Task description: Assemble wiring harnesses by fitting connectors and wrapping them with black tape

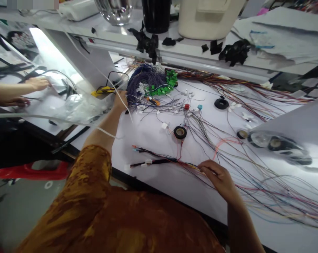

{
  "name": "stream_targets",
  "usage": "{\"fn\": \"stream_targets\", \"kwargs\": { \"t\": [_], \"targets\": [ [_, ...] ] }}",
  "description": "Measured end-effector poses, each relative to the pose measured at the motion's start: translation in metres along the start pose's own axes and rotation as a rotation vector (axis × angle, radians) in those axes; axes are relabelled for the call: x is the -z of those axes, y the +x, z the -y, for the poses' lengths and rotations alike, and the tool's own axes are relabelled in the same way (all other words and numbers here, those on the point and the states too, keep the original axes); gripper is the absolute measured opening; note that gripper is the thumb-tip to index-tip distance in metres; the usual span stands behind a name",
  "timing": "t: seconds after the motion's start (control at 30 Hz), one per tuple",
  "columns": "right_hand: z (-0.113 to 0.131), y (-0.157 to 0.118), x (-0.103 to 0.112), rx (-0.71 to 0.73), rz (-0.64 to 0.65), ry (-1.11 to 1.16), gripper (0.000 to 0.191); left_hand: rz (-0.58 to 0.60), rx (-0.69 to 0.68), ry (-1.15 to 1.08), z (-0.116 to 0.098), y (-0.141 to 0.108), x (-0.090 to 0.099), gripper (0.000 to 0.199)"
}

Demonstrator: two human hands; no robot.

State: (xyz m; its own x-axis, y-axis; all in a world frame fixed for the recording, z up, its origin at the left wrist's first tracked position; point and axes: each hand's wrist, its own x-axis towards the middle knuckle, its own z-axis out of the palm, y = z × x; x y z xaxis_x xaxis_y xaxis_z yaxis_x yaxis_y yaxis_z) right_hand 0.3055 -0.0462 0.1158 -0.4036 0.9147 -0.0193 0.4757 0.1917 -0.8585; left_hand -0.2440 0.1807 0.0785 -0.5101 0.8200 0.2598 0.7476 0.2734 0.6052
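My right hand pinches a wire harness of thin coloured wires that lies along the front of the table. Black tape wraps part of the harness, and small white connectors sit at its left end. Further back, my left hand reaches to the left edge of a big bundle of purple wires; its fingers are mostly hidden. Green connectors fill the bundle's right side, and an orange-handled tool lies in front. Between my hands rests a roll of black tape.
Loose long wires spread across the right side. Another black tape roll lies farther back. A shelf overhangs the rear, carrying a white container and a dark cup. At left, another person's hands work beside plastic bags.
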Motion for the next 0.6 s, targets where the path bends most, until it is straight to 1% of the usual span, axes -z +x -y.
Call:
{"fn": "stream_targets", "kwargs": {
  "t": [0.07, 0.17, 0.23, 0.27, 0.3, 0.37, 0.47, 0.53, 0.57, 0.6],
  "targets": [
    [0.005, 0.007, -0.010, 0.010, 0.022, 0.019, 0.023, 0.021, -0.051, -0.001, -0.007, 0.007, -0.002, 0.011],
    [0.010, 0.013, -0.023, 0.029, 0.044, 0.045, 0.022, 0.024, -0.147, 0.002, -0.019, 0.011, -0.001, 0.021],
    [0.011, 0.016, -0.030, 0.029, 0.056, 0.069, 0.021, -0.006, -0.217, 0.003, -0.026, 0.005, 0.003, 0.022],
    [0.011, 0.017, -0.033, 0.022, 0.066, 0.087, 0.021, -0.029, -0.250, 0.001, -0.029, -0.002, 0.006, 0.021],
    [0.011, 0.020, -0.037, 0.008, 0.086, 0.113, 0.021, -0.048, -0.282, -0.002, -0.032, -0.012, 0.008, 0.020],
    [0.010, 0.030, -0.046, -0.041, 0.159, 0.208, 0.021, -0.091, -0.346, -0.024, -0.038, -0.040, 0.010, 0.024],
    [0.011, 0.062, -0.071, -0.129, 0.267, 0.450, 0.022, -0.118, -0.468, -0.103, -0.048, -0.097, 0.004, 0.034],
    [0.014, 0.093, -0.095, -0.154, 0.260, 0.582, 0.027, 0.013, -0.540, -0.138, -0.056, -0.136, -0.002, 0.040],
    [0.017, 0.109, -0.107, -0.153, 0.246, 0.616, 0.031, 0.098, -0.574, -0.155, -0.061, -0.154, -0.005, 0.042],
    [0.021, 0.126, -0.119, -0.153, 0.222, 0.651, 0.031, 0.148, -0.595, -0.171, -0.065, -0.170, -0.007, 0.041]
  ]
}}
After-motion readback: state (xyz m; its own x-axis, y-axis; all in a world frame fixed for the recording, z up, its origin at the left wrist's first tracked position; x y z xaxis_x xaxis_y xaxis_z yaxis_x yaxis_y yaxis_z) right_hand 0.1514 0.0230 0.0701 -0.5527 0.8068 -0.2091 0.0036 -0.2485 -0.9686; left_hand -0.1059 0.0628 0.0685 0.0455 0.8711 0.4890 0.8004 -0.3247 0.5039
